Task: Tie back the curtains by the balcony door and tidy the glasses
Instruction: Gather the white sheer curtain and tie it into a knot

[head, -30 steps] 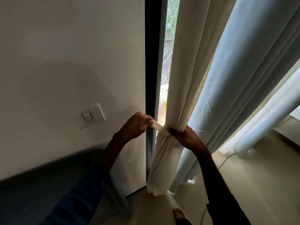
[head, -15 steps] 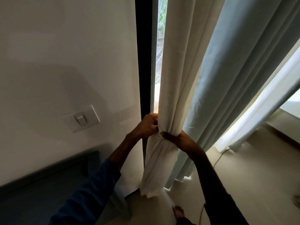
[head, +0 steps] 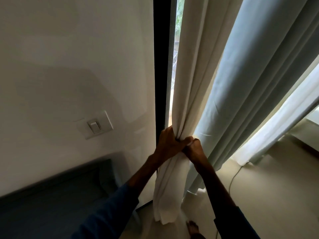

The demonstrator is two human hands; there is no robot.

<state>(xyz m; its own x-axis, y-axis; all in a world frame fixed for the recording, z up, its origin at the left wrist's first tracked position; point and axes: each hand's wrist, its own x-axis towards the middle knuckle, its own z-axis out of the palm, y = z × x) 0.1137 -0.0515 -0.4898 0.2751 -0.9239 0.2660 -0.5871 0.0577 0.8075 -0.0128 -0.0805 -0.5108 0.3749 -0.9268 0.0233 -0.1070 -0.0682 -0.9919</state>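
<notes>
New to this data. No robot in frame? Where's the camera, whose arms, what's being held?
No robot here: a person works with two bare hands. One wide-angle camera worn on their head looks forward and down, so the arms enter from the bottom. All pictures come from that one view. The left hand and right hand both grip a gathered cream curtain beside the dark door frame. A grey-blue curtain hangs to its right. On the wall is a light switch. A cable runs over the floor, and a bare foot shows at the bottom. No glasses are in view.
</notes>
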